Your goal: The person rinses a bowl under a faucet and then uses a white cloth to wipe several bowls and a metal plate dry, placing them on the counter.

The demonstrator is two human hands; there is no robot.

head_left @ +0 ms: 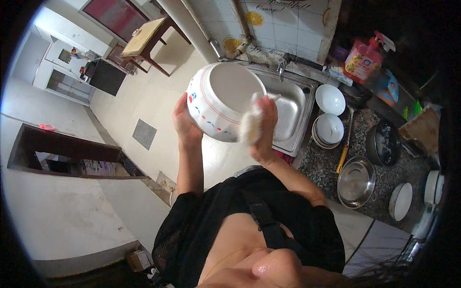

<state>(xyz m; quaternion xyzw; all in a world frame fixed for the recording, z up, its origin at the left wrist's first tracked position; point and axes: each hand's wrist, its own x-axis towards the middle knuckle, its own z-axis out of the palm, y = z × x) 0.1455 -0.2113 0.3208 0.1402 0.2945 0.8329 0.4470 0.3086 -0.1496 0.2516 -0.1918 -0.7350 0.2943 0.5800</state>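
A large white bowl (204,89) with a red line and small red and blue flowers is held up in front of me, tilted, over the near left edge of the sink. I cannot tell whether its round upper face is the base or the mouth. My left hand (186,120) grips its left side, fingers partly hidden behind it. On the right side, my right hand (267,125) is closed on a pale, fuzzy scrubbing cloth (250,126), pressed against the outer wall. The steel sink (307,108) lies just behind and to the right.
A tap (281,69) stands behind the sink. Along the right counter are white bowls (330,100), a yellow-handled utensil (344,156), a steel basin (356,182), a dark pan (383,142) and a white dish (400,201). A pink pump bottle (363,60) stands at the back; a wooden table (144,37) is far left.
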